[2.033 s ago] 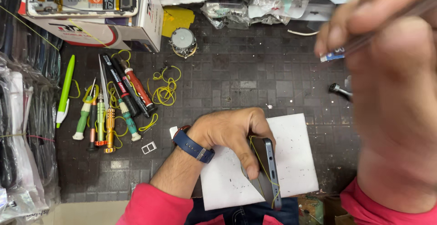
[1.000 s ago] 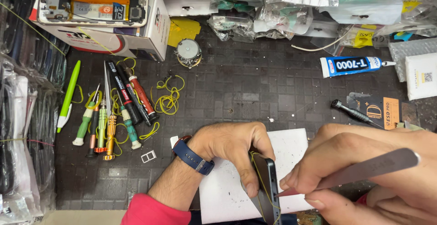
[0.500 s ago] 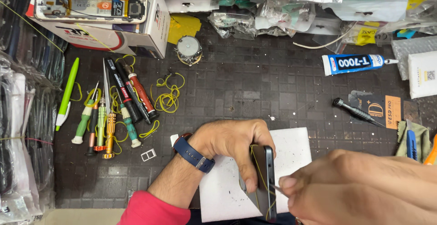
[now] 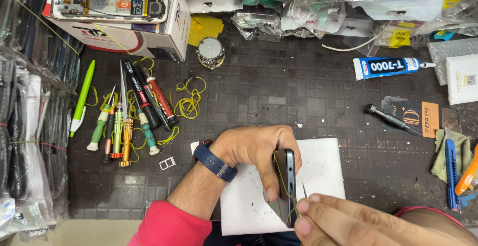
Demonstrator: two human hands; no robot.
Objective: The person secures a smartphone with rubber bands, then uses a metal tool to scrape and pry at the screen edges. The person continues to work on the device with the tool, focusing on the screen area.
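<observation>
Dark gridded tabletop (image 4: 308, 97) carries a white sheet (image 4: 323, 171), where my left hand (image 4: 259, 149) clamps a smartphone (image 4: 287, 184) upright on its edge. My right hand (image 4: 358, 223) pinches thin tweezers (image 4: 304, 190) at its seam. Thin, stiff, slippery, probably fragile glass; I grip the side rails.

One head camera is looking almost straight down on the dark mat (image 4: 308, 92) from close above. Both hands are crowding the near edge, screwdrivers (image 4: 132, 111) lying left, boxes and bags lining the far side.
</observation>
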